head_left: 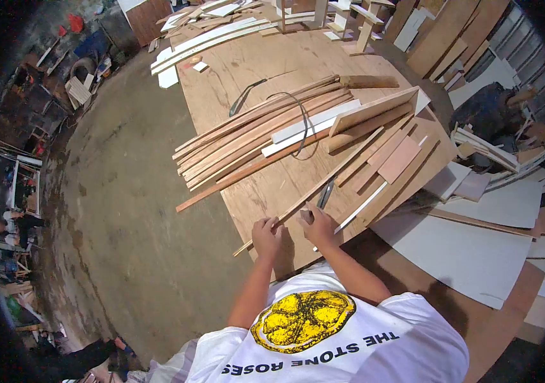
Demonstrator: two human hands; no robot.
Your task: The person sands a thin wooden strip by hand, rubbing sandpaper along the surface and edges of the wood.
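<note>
My left hand is closed around the lower part of a thin wooden strip, which slants across the near end of the plywood table. Just to its right, my right hand is closed too, with a small dark brown piece showing at its fingertips; its kind is hard to make out. A dark, narrow hand tool lies just beyond the right hand. Beside that hand, a thin white strip runs along the table.
Long wooden strips lie bundled mid-table under a black strap, beside white strips and an upright board. Short flat pieces rest at the right. White panels lean below the table. A person is far left.
</note>
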